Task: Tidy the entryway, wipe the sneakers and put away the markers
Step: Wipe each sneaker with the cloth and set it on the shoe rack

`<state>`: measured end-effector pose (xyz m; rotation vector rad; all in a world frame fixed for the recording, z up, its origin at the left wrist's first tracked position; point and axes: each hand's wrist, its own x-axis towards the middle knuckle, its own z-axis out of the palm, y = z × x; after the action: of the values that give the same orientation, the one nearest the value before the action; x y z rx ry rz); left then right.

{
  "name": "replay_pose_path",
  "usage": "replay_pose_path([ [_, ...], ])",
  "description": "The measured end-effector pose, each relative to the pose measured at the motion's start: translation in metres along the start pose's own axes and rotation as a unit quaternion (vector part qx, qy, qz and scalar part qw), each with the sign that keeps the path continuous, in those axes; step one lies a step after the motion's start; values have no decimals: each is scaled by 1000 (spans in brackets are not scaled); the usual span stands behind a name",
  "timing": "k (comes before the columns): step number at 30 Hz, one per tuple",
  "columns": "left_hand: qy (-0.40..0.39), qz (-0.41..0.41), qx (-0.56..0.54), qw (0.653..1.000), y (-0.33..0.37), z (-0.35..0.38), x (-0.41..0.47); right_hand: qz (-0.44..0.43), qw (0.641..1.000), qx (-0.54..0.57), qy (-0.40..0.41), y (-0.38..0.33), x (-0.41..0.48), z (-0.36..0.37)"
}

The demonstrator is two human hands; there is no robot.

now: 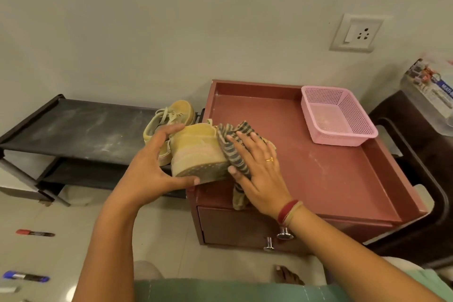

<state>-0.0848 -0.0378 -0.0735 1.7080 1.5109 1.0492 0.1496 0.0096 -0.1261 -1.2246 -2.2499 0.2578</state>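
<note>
Two yellow sneakers are here. The held sneaker [196, 147] is tipped on its side between both hands, sole toward the person, over the near left corner of the counter [306, 167]. The second sneaker [169, 115] sits just beyond the left grip [149, 162] on the black shoe rack [85, 127]. The left grip clasps the held sneaker, thumb on the sole and fingers spread over the top. The right grip [257, 169] lies flat, fingers straight, pressing one striped cloth [230, 147] against its right end. Two markers, a red marker [35, 233] and a blue marker [25, 276], lie on the floor, well left of the left grip. One pink basket [343, 141] stands beyond the right grip by the counter's raised rim, with bare top between.
</note>
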Motion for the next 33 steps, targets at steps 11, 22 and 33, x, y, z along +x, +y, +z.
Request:
replay_pose_path([
  [11,-18,-31,63,997,0,0,-9,162,968,181,63,-6,-6,0],
  [22,-7,-60,66,996,1,7,-19,232,932,257,107,1,9,4],
  [33,-49,-102,138,984,7,-2,-3,346,861,358,107,59,29,-29],
])
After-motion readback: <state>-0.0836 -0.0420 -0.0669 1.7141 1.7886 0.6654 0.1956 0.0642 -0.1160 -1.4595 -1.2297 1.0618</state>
